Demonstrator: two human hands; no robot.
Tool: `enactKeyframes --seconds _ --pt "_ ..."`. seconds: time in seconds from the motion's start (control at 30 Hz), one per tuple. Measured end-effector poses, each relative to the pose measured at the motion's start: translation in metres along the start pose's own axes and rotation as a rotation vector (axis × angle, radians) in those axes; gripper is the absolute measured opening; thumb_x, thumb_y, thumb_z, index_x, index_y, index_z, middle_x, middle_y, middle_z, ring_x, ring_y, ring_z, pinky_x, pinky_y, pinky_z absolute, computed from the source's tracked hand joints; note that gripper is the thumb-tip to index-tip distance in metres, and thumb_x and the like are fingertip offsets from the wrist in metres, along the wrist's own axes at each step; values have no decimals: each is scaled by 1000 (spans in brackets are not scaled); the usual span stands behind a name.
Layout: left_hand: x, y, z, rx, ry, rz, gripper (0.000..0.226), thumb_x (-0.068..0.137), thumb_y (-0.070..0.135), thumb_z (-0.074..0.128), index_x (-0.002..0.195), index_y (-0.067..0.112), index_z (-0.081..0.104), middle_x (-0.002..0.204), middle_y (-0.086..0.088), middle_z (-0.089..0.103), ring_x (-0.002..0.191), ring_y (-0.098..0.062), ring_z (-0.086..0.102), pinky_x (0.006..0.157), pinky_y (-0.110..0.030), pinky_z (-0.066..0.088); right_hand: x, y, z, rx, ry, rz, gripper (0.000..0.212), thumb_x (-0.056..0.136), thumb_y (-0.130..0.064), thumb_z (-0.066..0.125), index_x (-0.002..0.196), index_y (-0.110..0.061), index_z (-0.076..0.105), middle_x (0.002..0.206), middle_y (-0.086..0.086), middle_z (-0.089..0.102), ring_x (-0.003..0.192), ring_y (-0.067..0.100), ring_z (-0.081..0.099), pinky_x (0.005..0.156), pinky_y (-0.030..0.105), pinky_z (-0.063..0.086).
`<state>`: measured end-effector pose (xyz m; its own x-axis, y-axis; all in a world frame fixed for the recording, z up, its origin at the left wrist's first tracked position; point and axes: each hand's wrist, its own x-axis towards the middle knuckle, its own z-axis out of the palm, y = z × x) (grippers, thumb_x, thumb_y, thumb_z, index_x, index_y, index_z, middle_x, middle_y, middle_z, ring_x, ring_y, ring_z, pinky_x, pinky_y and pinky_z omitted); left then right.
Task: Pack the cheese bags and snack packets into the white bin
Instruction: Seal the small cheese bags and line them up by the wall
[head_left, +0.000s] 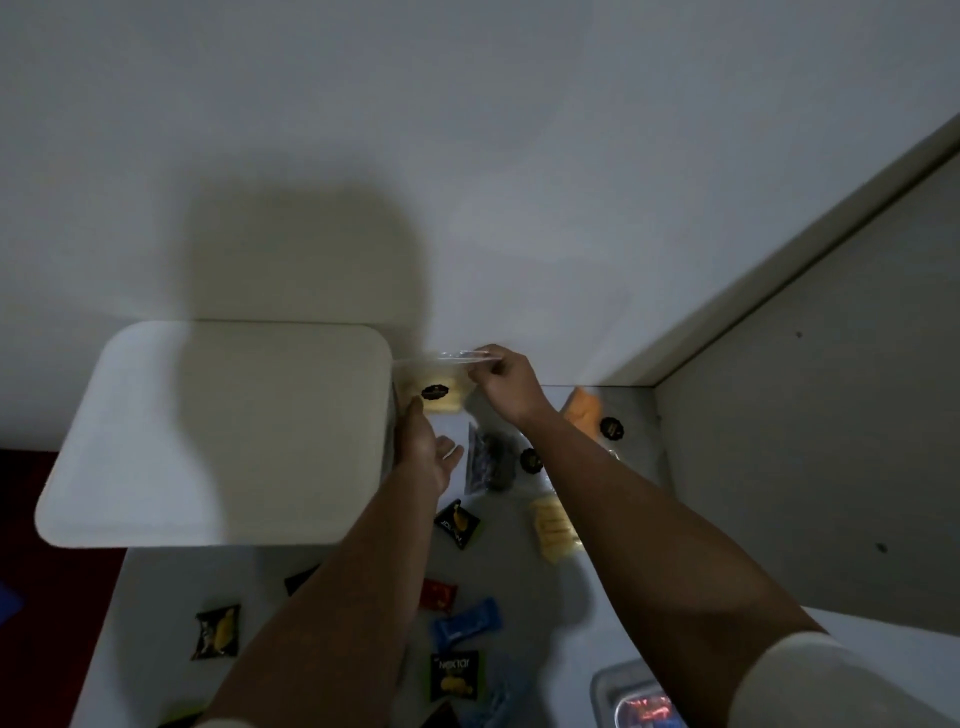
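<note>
The white bin stands at the left with a flat lid on top, so its inside is hidden. My right hand pinches the top edge of a clear cheese bag holding pale yellow cheese and a black round label, lifted beside the bin's right side. My left hand sits just under that bag, fingers spread, next to the bin wall. On the table lie an orange cheese bag, a dark bag, a yellow cheese bag and several small snack packets.
A grey wall rises behind the table, and a panel closes the right side. A metal tray sits at the front right. Red floor shows left of the table edge. More packets, black, red and blue, lie near me.
</note>
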<state>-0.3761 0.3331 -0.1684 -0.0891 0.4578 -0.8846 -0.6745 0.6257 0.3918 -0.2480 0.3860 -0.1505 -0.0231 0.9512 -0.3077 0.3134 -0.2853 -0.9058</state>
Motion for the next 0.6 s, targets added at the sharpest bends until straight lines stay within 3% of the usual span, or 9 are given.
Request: enactKeyframes --seconds 0.13,0.23,0.3,0.37,0.43,0.53,0.6 --pt "-4 -4 0 66 -23 15 68 104 44 51 160 15 27 161 -18 34 142 -34 46 113 -48 44 -6 18 -6 -85 47 81 26 91 -9 66 116 -13 67 106 0 69 98 16 64 85 24 48" --pt "-12 -9 2 230 -30 65 47 106 33 49 149 16 43 149 -12 45 134 -31 53 110 -48 47 -18 28 -20 -147 141 91 32 91 -5 63 122 -12 67 117 4 71 107 18 65 95 28 51" --pt "-21 -13 5 409 -54 107 31 105 29 48 134 17 54 130 -6 53 125 -28 55 104 -45 49 -34 34 -37 -189 226 85 32 92 -4 59 121 -15 68 113 1 72 103 17 67 96 30 53" --pt "-25 -18 9 645 -64 178 12 104 23 50 105 18 60 106 -1 57 111 -25 55 96 -41 49 -52 43 -54 -249 312 103 31 92 -7 57 119 -18 68 108 0 72 98 17 68 90 30 54" --pt "-23 -26 10 871 -99 248 13 101 22 55 91 18 62 98 -3 60 102 -26 56 93 -40 50 -69 54 -71 -318 372 161 24 94 -17 56 113 -20 70 104 3 74 95 22 69 79 30 53" --pt "-9 -45 6 1052 -176 297 23 96 28 64 111 13 73 106 -11 73 101 -30 68 94 -41 56 -89 72 -93 -478 352 302 20 94 -26 54 100 -17 70 97 7 73 91 28 69 71 28 45" --pt "-5 -56 3 1117 -190 306 27 98 22 61 122 15 71 113 -13 73 103 -29 69 96 -41 56 -99 85 -100 -567 280 378 18 93 -28 56 93 -15 68 91 6 70 88 27 68 69 28 44"
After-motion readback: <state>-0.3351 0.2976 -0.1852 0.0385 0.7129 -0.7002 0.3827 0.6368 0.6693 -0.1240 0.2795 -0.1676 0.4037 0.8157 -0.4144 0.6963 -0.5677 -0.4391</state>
